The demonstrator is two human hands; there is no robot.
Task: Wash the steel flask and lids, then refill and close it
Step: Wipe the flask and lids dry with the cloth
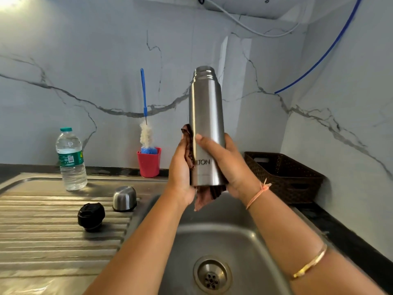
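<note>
I hold the steel flask (205, 116) upright and uncapped over the sink (240, 235). My right hand (228, 165) grips its lower body, thumb across the front. My left hand (180, 173) presses a brown cloth (204, 198) against the flask's left side and base; the cloth hangs out below. The steel cap lid (124, 198) stands on the drainboard (53, 241). The black inner lid (91, 216) lies in front of it, to the left.
A plastic water bottle (71, 159) with a green cap stands at the drainboard's back. A bottle brush (145, 122) stands in a red cup (149, 162) by the wall. A dark woven basket (285, 177) sits right of the sink. The drain (212, 276) is below.
</note>
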